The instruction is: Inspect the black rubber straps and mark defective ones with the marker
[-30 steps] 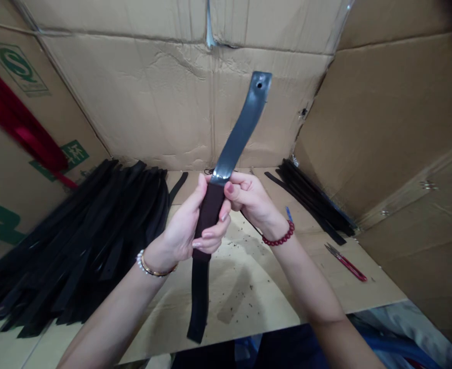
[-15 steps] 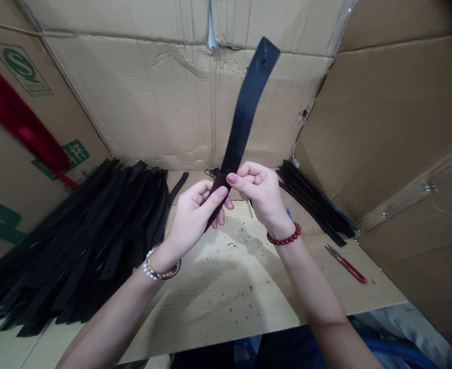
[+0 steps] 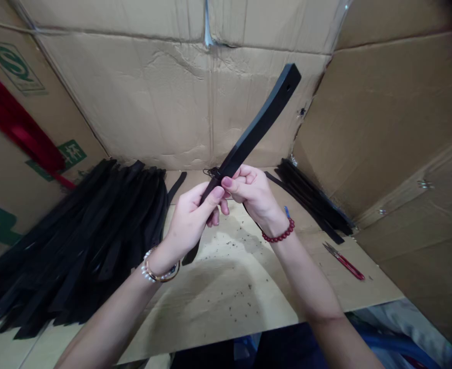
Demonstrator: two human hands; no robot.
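Right of the strap pile (image 3: pixel 106 230), the person's left hand (image 3: pixel 187 218) and right hand (image 3: pixel 258 197) pinch a black strap (image 3: pixel 254 134) around mid-length, probably light and springy-stiff, best held there, though that stretch is partly hidden.

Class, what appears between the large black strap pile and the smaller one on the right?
In the head view, mainly the left hand and right hand holding a dark strap, above a tabletop dotted with dark specks.

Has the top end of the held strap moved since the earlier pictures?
Yes, to the right: the black strap's top end now stands farther from the back wall's vertical crease.
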